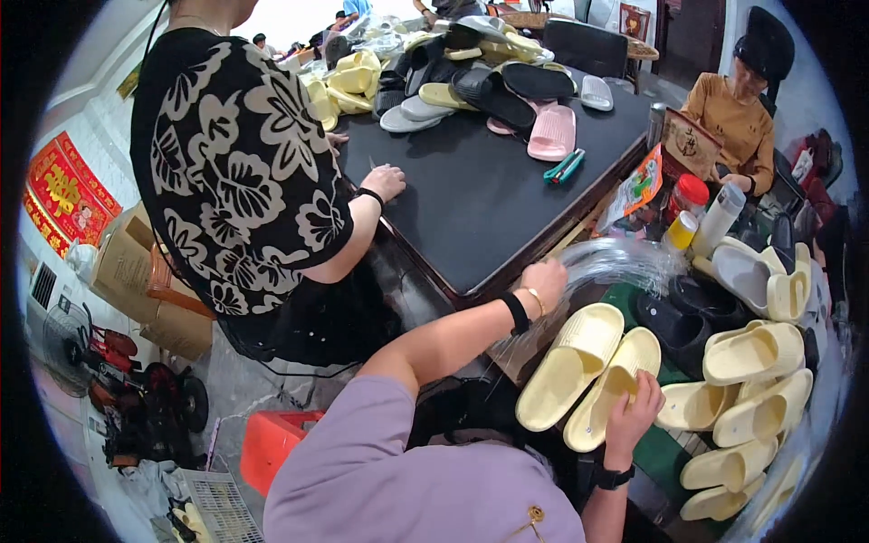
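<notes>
I'm watching the nearest action first: the right grip, a bare hand, has its fingers bent onto one pale yellow slipper; how firmly it closes there, I can't tell. That slipper lies toe-up, just beside its matching yellow slipper. To the right I see more yellow slippers stacked at angles, with black slippers between them and the pair.

A little farther out, the left grip is curled nearly closed at the edge of the clear plastic, and it looks to have a bit pinched; the fingertips are too small for me to be sure. Behind the plastic stand a red-lidded jar and a pale bottle.

Now the black-topped counter: a co-worker in a patterned top stands at its left side, a hand on the edge. Toward the back, a pink slipper lies near a green-handled cutter, with a heap of mixed slippers beyond. At far right, a seated person in orange-brown looks down.
</notes>
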